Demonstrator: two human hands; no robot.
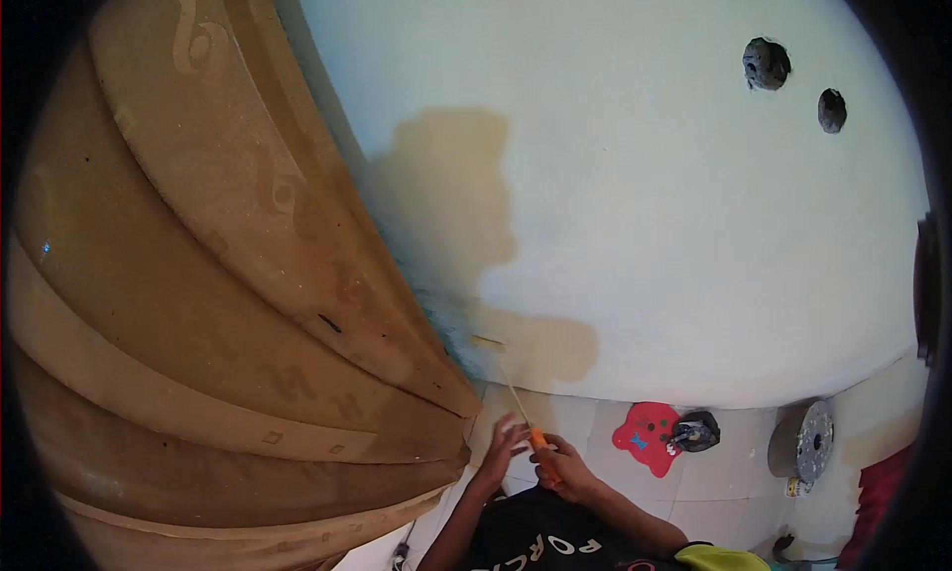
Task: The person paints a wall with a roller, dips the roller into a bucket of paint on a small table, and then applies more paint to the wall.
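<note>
Hands meet low in the fisheye view, close to the foot of a pale green wall (645,224). A person sits or crouches on the floor, dark printed shirt visible at the bottom edge. The right hand (563,469) is closed around the orange handle of a screwdriver (523,412), whose thin shaft angles up and to the left towards the wall. The tip sits at or just beside a small slot (486,341) in a tan, unpainted patch of the wall; whether it touches is too fine to tell. The left hand (504,442) is next to the handle, fingers spread and slightly blurred, not clearly clamped on anything.

To the left, a stack of brown boards (218,303) leans against the wall, filling much of that side. On the pale tiled floor (595,422) to the right lie a red plastic shape (647,436), a dark round object touching it, and a grey metal disc (808,442) propped near the wall. Two dark holes (766,63) mark the wall high on the right.

The work appears to be at the stage of probing or scraping at the slot. The next move seems to call for a steady tip and firm pressure along the shaft, with the left hand guiding.
</note>
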